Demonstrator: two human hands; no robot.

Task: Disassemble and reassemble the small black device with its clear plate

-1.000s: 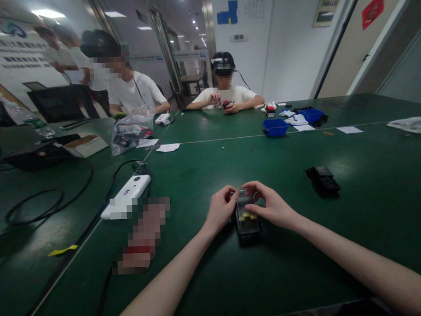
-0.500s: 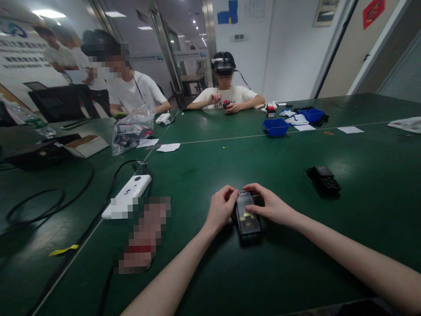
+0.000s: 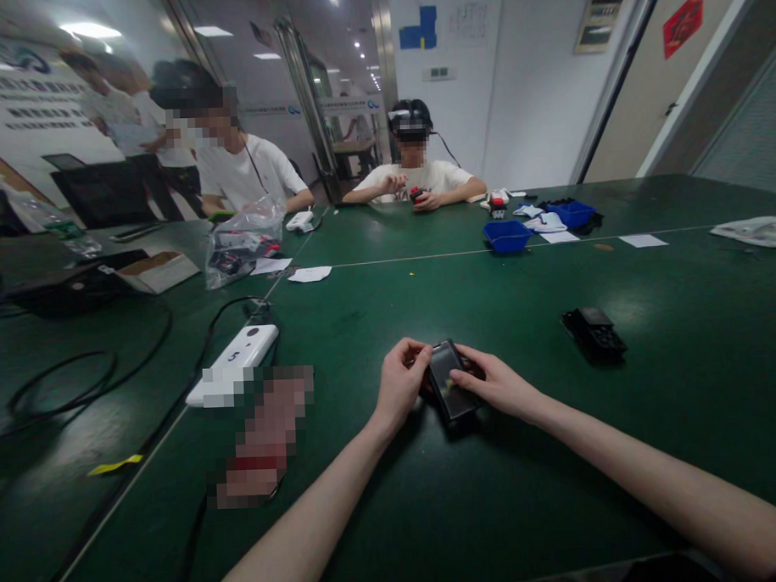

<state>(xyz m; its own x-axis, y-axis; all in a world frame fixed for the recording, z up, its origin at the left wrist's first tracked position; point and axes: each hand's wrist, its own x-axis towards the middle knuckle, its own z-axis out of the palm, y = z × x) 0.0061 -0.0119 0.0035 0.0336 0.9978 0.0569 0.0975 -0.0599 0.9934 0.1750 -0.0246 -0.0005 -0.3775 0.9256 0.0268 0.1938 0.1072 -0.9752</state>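
Between my hands is a small dark rectangular case (image 3: 454,395) with a glossy, see-through-looking front and a faint yellowish patch on it. My left hand (image 3: 400,380) grips its upper left side, thumb and fingers bent at the edge. The right side is held by my right hand (image 3: 493,379), with the thumb lying across the front and the other fingers partly hidden behind. It is tilted just above or against the green table; contact is unclear. Off to the right, apart from both hands, lies a black piece (image 3: 594,335) with a bumpy surface.
A white power bank-like block (image 3: 241,360) and a pixelated flat object (image 3: 266,439) lie left, among black cables (image 3: 205,348). Farther off are a clear plastic bag (image 3: 243,245), an open box (image 3: 158,272) and a blue tray (image 3: 508,236). Two people sit across the green table (image 3: 376,317).
The case has turned slightly, its top edge now leaning left and its front darker, with less yellow showing. Both hands stay on it, the right one shifted slightly.
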